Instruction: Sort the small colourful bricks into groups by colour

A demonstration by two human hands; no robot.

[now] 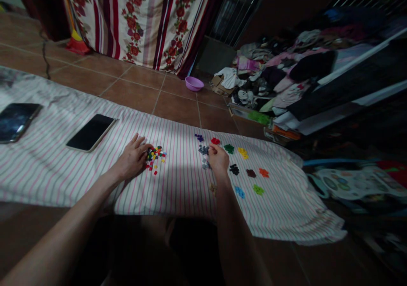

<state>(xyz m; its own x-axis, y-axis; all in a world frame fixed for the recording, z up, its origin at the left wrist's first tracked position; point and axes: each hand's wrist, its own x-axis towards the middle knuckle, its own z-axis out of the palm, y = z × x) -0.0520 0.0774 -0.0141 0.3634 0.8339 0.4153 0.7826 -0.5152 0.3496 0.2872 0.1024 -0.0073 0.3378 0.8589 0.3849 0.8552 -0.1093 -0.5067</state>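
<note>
A striped cloth lies spread on the tiled floor. My left hand rests on it with fingers stretched out, the fingertips touching a mixed pile of small coloured pieces. My right hand is closed in a pinch just below a small red group; what it holds is too small to name. Around it lie sorted groups: purple, grey, green, yellow, black, brown, orange, blue and light green.
Two dark phones lie on the cloth at the left. A purple bowl sits on the tiles beyond. A heap of clothes fills the right. A flowered curtain hangs behind.
</note>
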